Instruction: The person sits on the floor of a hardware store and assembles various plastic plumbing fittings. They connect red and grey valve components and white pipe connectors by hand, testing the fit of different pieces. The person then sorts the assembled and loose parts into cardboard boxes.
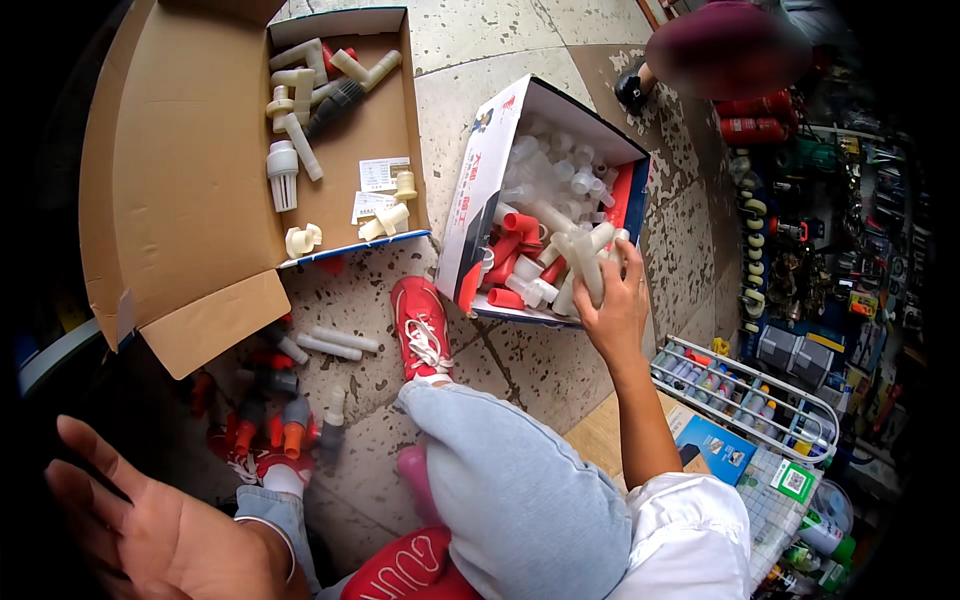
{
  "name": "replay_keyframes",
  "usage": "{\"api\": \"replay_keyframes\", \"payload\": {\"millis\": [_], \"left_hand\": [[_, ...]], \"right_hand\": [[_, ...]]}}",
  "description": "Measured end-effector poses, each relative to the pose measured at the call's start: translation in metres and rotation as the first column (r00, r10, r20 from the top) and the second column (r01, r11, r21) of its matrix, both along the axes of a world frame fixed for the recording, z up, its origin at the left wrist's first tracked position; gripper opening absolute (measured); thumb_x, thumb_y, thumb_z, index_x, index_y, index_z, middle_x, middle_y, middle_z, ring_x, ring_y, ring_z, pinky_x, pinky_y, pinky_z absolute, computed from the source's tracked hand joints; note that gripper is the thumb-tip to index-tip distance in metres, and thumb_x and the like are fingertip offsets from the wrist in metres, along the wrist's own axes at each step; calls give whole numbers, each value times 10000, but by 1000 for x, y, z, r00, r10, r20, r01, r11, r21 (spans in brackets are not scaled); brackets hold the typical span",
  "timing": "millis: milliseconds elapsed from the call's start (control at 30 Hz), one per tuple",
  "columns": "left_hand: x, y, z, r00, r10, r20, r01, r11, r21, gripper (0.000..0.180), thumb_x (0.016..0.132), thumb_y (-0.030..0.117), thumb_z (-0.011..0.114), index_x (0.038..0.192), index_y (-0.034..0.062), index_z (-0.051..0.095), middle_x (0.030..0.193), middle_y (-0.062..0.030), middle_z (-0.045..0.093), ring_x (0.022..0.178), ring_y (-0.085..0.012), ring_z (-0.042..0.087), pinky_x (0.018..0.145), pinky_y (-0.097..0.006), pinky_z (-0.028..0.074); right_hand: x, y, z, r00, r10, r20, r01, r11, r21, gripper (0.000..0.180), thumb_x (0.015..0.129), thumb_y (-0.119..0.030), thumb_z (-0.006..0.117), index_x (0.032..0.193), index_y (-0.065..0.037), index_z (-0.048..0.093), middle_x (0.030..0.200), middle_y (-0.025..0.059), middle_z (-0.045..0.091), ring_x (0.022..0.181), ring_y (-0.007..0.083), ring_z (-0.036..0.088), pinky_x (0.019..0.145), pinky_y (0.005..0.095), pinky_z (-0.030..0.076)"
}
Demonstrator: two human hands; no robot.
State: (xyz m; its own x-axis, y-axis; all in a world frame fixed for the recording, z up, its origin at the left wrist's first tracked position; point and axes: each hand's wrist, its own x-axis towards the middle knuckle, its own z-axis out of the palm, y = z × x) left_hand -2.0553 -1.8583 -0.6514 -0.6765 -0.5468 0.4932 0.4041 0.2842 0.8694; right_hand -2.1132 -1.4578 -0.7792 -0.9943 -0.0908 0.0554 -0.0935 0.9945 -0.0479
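My right hand (617,305) reaches into the near end of a white carton (475,200), its fingers closed on a pale plastic pipe fitting (583,262). Around it in the carton lie red elbow fittings (512,232) and many translucent white plastic fittings (560,160). My left hand (175,535) is raised at the lower left, palm up with the fingers apart and nothing in it. Left of the carton stands an open cardboard box (345,130) with pale elbows (372,72), a dark grey fitting (333,108) and a white slotted fitting (283,175).
Two white tubes (338,343) and grey-and-red valves (293,425) lie on the floor by my shoes. To the right are a white wire rack (740,400) of bottles and a crowded tool display (850,250). Another person's foot (632,88) shows beyond the carton.
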Motion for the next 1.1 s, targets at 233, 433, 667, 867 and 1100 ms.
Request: {"api": "replay_keyframes", "payload": {"millis": [233, 433, 667, 867, 1100], "left_hand": [[4, 0, -26, 997, -74, -21, 76, 991, 107, 179, 805, -21, 393, 901, 111, 467, 1432, -245, 411, 1363, -358, 376, 1164, -631, 134], [-8, 12, -42, 973, -158, 169, 158, 987, 15, 250, 804, -54, 422, 963, 127, 489, 1421, -236, 381, 1342, -347, 388, 1163, -562, 220], [-10, 29, -62, 887, -326, 328, 357, 933, -38, 220, 824, 0, 604, 982, 120, 510, 1386, -215, 367, 1243, -310, 447, 1069, -435, 351], [-12, 33, -63, 863, -356, 360, 402, 913, -61, 240, 803, -27, 599, 983, 109, 519, 1374, -212, 372, 1220, -316, 457, 1049, -430, 367], [-12, 35, -74, 865, -349, 359, 390, 920, -46, 224, 793, -25, 593, 971, 95, 529, 1373, -211, 378, 1198, -311, 465, 1043, -437, 359]], "right_hand": [[-4, -5, -25, 999, -46, 29, 47, 999, -23, 504, 802, -369, 707, 1212, -104, 579, 1380, 133, 459, 1165, 305, 532, 1004, 440, 342], [2, 1, -38, 991, -60, 117, 47, 993, 112, 479, 780, -366, 721, 1185, -129, 621, 1282, 77, 552, 1055, 271, 554, 907, 416, 372], [-16, -26, -32, 997, 78, 28, -81, 991, 105, 474, 743, -367, 746, 1154, -156, 636, 1338, 86, 496, 1226, 277, 455, 1047, 489, 285], [-15, 17, -73, 995, 18, 102, -44, 964, 263, 446, 770, -384, 705, 1142, -148, 637, 1371, 100, 465, 1363, 291, 340, 1114, 589, 171], [5, -33, -53, 899, 404, 168, -397, 915, -74, 406, 753, -129, 723, 1144, -174, 623, 1375, 85, 472, 1349, 280, 384, 1106, 548, 223]]}}
